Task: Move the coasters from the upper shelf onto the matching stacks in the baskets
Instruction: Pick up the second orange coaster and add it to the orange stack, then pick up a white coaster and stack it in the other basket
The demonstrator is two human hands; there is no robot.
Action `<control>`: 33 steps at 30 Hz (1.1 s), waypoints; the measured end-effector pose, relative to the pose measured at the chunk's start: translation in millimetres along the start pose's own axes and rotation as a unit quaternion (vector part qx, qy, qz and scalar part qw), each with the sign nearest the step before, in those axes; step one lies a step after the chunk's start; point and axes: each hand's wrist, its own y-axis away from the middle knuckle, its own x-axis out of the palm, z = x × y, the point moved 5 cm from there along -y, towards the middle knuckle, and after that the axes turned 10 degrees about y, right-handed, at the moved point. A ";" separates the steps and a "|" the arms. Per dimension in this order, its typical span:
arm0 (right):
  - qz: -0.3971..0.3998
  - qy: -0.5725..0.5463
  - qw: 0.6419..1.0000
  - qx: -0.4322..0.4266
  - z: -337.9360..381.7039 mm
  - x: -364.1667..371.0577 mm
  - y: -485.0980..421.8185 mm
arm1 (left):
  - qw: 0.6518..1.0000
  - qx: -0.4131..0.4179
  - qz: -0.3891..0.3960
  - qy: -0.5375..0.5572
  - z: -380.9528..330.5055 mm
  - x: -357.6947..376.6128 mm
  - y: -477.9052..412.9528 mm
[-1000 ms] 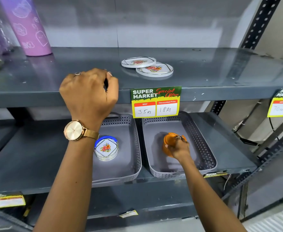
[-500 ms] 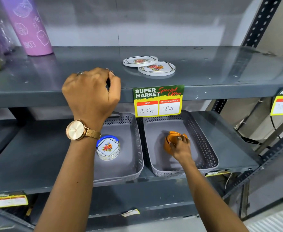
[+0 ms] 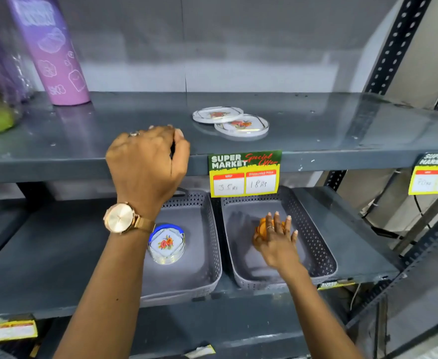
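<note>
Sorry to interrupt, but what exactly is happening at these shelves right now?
A person is sorting coasters. Their right hand, fingers spread, rests over an orange stack in the right basket. Their left hand is curled at the upper shelf edge. Two round white coasters remain up there, overlapping. A blue-rimmed stack sits in the left basket.

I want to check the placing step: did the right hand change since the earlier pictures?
Yes. The right hand has opened, its fingers spread over the orange stack, without shifting noticeably inside the right basket.
</note>
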 end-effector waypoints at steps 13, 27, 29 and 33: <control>-0.174 -0.126 0.910 -0.355 102.3 -214.9 199.5 | 0.997 0.045 0.047 0.027 -0.4 -4.3 -2.5; -0.190 0.016 0.969 -0.159 147.1 -254.2 28.4 | 0.995 0.017 0.100 0.003 -1.9 -3.4 -2.7; -0.130 0.031 0.981 -0.138 146.6 -246.8 18.1 | 0.995 0.017 0.103 0.002 -2.1 -4.1 -2.4; -0.092 0.036 0.987 -0.127 146.9 -241.8 8.3 | 0.994 0.011 0.112 -0.014 -3.8 -4.8 -3.3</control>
